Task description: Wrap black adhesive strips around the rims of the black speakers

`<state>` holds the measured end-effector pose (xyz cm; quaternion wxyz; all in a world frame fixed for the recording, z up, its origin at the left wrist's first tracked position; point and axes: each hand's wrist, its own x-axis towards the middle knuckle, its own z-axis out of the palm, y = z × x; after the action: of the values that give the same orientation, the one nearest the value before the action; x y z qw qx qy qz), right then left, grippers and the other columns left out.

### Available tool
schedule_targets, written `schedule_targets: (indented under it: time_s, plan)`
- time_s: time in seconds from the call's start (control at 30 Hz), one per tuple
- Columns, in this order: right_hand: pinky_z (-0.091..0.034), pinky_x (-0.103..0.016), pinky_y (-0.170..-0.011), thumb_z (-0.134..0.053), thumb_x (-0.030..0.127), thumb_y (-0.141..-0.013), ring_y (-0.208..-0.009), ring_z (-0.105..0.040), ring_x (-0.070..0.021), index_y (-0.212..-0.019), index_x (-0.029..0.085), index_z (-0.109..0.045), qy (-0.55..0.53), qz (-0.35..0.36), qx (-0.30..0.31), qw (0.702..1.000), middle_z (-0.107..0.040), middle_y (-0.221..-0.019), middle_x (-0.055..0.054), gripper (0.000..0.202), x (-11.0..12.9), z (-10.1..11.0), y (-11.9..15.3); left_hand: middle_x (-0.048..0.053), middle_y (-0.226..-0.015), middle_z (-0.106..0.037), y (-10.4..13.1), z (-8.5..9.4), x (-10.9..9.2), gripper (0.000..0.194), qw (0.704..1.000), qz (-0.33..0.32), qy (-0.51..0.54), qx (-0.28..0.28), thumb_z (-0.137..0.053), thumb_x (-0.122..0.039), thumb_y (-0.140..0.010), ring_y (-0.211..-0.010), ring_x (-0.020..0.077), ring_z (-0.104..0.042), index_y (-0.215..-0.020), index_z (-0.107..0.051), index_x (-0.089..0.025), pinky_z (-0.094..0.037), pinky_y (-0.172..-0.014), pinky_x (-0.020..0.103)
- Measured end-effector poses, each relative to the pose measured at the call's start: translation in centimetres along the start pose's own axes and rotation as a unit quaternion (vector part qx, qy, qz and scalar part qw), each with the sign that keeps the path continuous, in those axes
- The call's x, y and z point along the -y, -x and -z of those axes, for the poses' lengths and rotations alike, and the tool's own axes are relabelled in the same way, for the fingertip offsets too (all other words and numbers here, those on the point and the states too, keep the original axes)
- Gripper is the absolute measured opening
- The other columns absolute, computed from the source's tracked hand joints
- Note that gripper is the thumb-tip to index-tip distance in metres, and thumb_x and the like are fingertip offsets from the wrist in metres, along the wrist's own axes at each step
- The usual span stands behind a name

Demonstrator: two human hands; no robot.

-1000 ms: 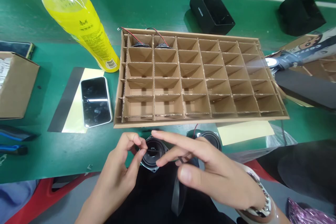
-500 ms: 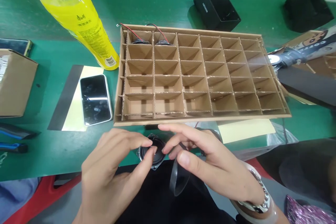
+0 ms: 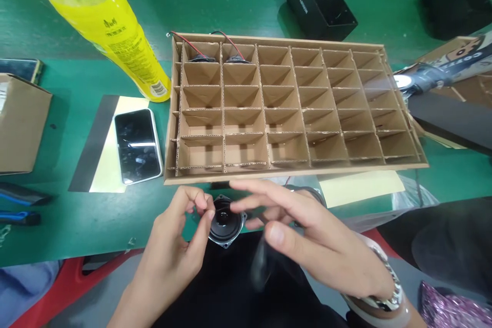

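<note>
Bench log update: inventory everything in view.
Table: 1, green, throughout
Divided cardboard carton: 1, brown, centre
Round metal-rimmed speakers: 2, black, lower centre
Red-wired round parts: 2, dark, carton's far left
Plastic bottle: 1, yellow, left
White-edged phone: 1, black, left
Rectangular sheets: 2, yellowish, beneath phone and right
Boxy housings: 2, black, far right
Cardboard box: 1, brown, left edge
Tool handles: 2, blue-black, left edge
Crinkled film: 1, purple, lower right
Stool parts: 2, red, below table
Blurred strip: 1, dark, lower centre
Metal wristband: 1, silver, right wrist
Left hand, right hand: 2, bare, lower centre
</note>
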<state>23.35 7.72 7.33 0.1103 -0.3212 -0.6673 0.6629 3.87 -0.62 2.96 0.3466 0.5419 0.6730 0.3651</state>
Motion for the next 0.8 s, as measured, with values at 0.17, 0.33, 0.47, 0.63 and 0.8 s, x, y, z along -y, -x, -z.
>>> schedule_targets:
  time_s: [0.17, 0.33, 0.47, 0.63, 0.8]
  plan:
    - [-0.055, -0.014, -0.07, -0.044, 0.045, -0.096, -0.089, -0.063, -0.0081, -0.137, 0.038, -0.04, 0.017, 0.068, -0.142, 0.987, -0.052, -0.128, -0.002, 0.041, 0.3, 1.3, 1.3, -0.002, -0.079, -0.06, 0.7, -0.2, 2.0, 0.011, 0.992, 0.098, 0.076, -0.025, -0.054, -0.024, -0.087, -0.073, 0.0115, -0.057, -0.085, -0.043, -0.024, -0.045, -0.065, 0.019]
    - [-0.056, -0.022, -0.07, -0.041, 0.029, -0.098, -0.084, -0.063, -0.0112, -0.126, 0.03, -0.055, 0.01, 0.142, -0.28, 0.95, -0.061, -0.105, -0.005, 0.031, 0.1, 1.1, 1.6, -0.002, -0.078, -0.06, 0.5, -0.6, 2.4, 0.017, 0.973, 0.171, 0.157, 0.0, -0.056, -0.029, -0.085, -0.072, 0.0121, -0.056, -0.086, -0.041, -0.022, -0.043, -0.067, 0.022]
    - [-0.055, -0.027, -0.059, -0.044, 0.022, -0.096, -0.078, -0.064, -0.0153, -0.115, 0.03, -0.063, -0.009, 0.156, -0.326, 0.933, -0.062, -0.091, -0.005, 0.028, -0.1, 0.6, 1.3, -0.005, -0.072, -0.054, 0.3, -0.9, 2.2, 0.021, 0.962, 0.188, 0.196, 0.003, -0.057, -0.03, -0.084, -0.068, 0.0096, -0.05, -0.085, -0.037, -0.022, -0.04, -0.066, 0.02]
    - [-0.052, -0.029, -0.052, -0.046, 0.018, -0.094, -0.074, -0.064, -0.0164, -0.109, 0.027, -0.065, -0.02, 0.172, -0.342, 0.924, -0.06, -0.087, -0.005, 0.026, -0.1, 0.7, 1.2, -0.004, -0.072, -0.053, 0.2, -1.1, 2.5, 0.021, 0.962, 0.186, 0.199, 0.007, -0.057, -0.029, -0.084, -0.068, 0.0102, -0.05, -0.086, -0.038, -0.021, -0.041, -0.067, 0.021]
    - [-0.049, -0.022, -0.048, -0.049, 0.014, -0.092, -0.062, -0.059, -0.0094, -0.103, 0.024, -0.067, -0.028, 0.182, -0.364, 0.913, -0.058, -0.079, -0.003, 0.023, -0.3, 0.8, 1.0, -0.004, -0.073, -0.052, 0.3, -1.3, 2.8, 0.018, 0.964, 0.183, 0.192, 0.01, -0.056, -0.028, -0.086, -0.066, 0.0103, -0.05, -0.085, -0.039, -0.022, -0.04, -0.063, 0.02]
